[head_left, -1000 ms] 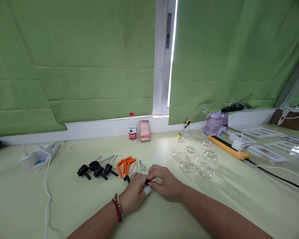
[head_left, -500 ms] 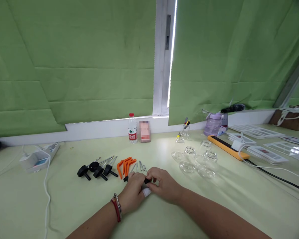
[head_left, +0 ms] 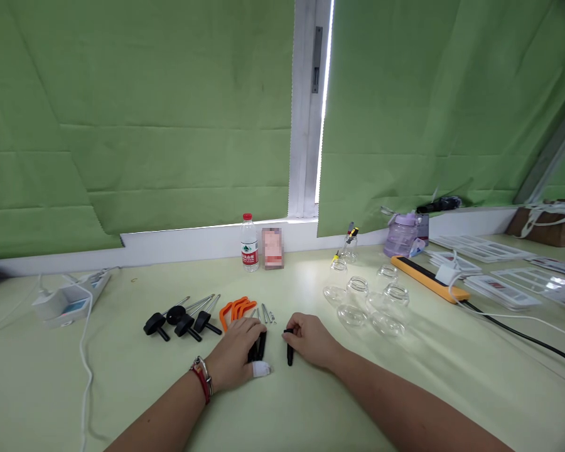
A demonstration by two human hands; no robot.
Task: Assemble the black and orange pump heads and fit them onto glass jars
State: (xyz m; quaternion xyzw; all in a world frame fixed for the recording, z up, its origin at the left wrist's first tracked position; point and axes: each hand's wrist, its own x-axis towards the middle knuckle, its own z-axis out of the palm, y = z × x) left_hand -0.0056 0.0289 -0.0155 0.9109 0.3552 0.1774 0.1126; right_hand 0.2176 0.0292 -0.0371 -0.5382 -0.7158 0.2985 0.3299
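My right hand (head_left: 313,339) pinches the top of a short black stick-like handle (head_left: 290,356), which points down toward the table. My left hand (head_left: 233,355) arches over several black handles (head_left: 262,346), its fingertips at their far ends and its thumb, wrapped in white tape, stretched apart. Just beyond the left hand lie orange bent pieces (head_left: 238,307) and thin metal rods (head_left: 265,314). Farther left are several black round-headed parts (head_left: 184,325) with short black grips and metal shafts. What lies under the left palm is hidden.
Clear glass jars (head_left: 395,298) with round clear pieces stand to the right. A water bottle (head_left: 249,248) and a pink box (head_left: 272,248) stand at the back. A white power strip (head_left: 75,301) lies left, an orange one (head_left: 426,279) right, with cables.
My hands were together around a black piece; now they are apart. The left hand has moved left and opened, uncovering black handles. The right keeps a black handle.
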